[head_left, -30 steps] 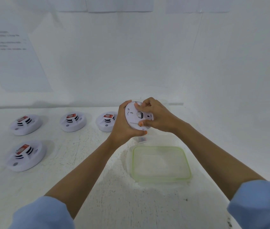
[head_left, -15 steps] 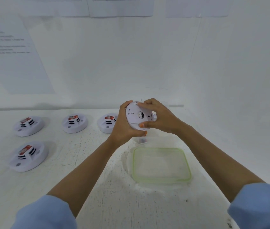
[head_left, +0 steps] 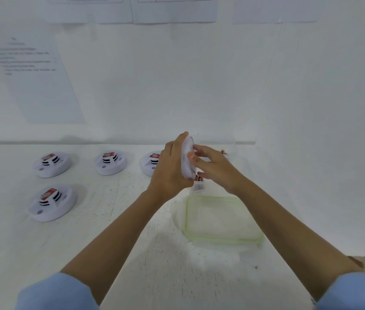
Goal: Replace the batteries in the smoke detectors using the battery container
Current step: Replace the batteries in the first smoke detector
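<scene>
**Detector up on edge over the worktop (head_left: 110, 242)**

Head view: left hand (head_left: 168, 173), grip closed around the smoke detector (head_left: 187, 159), held edge-on by the battery container (head_left: 245, 163). Right hand (head_left: 215, 168) at its face, blurred, grip unclear. Light, stiff, slick plastic, I'd say; hold the rim.

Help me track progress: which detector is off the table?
The detector gripped edge-on by the left hand, right hand pinching it too; the other four lie flat on the table.
</scene>
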Demonstrator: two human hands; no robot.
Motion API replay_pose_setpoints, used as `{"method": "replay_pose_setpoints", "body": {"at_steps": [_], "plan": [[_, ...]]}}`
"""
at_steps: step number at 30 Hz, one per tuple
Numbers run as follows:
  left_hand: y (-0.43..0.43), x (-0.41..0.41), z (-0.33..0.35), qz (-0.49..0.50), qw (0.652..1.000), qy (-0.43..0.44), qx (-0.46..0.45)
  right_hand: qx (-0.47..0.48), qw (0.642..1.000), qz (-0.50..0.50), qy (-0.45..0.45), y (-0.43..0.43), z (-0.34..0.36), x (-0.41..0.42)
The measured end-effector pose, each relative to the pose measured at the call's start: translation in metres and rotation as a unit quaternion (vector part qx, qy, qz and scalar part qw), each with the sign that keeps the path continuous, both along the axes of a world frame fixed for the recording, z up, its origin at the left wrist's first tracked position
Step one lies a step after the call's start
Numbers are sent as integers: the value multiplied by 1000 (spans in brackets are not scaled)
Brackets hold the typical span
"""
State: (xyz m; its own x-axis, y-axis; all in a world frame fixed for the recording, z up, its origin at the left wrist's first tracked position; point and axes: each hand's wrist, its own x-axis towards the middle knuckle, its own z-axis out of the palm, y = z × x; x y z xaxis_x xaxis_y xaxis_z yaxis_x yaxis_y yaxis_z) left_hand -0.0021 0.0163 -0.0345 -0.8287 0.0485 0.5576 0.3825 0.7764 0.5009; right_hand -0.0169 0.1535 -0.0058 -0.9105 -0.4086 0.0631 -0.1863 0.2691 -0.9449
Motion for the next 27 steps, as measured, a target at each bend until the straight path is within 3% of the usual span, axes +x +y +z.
{"method": "replay_pose_setpoints", "body": {"at_steps": [6, 8, 10, 11, 13, 15, 16, 18, 21, 24, 27], "plan": [[-23, 22, 1, 13, 997, 55, -56, -193, 976, -15, -98, -25, -11, 15], [-38, 27, -2, -51, 999, 0, 3, -242, 960, -23, -140, -35, -14, 18], [-55, 33, -5, -101, 985, -68, 119, -287, 940, -25, -184, -48, -19, 23], [-64, 38, -6, -115, 967, -113, 199, -306, 930, -22, -204, -56, -22, 26], [-82, 51, -8, -146, 891, -218, 370, -344, 908, -14, -239, -73, -30, 33], [-101, 62, -14, -169, 826, -289, 453, -375, 890, -5, -261, -88, -38, 40], [-110, 65, -19, -174, 814, -302, 464, -384, 884, -1, -267, -96, -42, 44], [-124, 71, -28, -177, 800, -309, 483, -375, 888, 15, -264, -110, -52, 50], [-140, 75, -41, -175, 782, -321, 505, -296, 930, 7, -216, -125, -67, 54], [-150, 77, -50, -174, 793, -315, 492, -202, 969, -9, -141, -131, -77, 58], [-158, 77, -56, -171, 801, -318, 478, -184, 977, -19, -104, -136, -85, 65]]}}
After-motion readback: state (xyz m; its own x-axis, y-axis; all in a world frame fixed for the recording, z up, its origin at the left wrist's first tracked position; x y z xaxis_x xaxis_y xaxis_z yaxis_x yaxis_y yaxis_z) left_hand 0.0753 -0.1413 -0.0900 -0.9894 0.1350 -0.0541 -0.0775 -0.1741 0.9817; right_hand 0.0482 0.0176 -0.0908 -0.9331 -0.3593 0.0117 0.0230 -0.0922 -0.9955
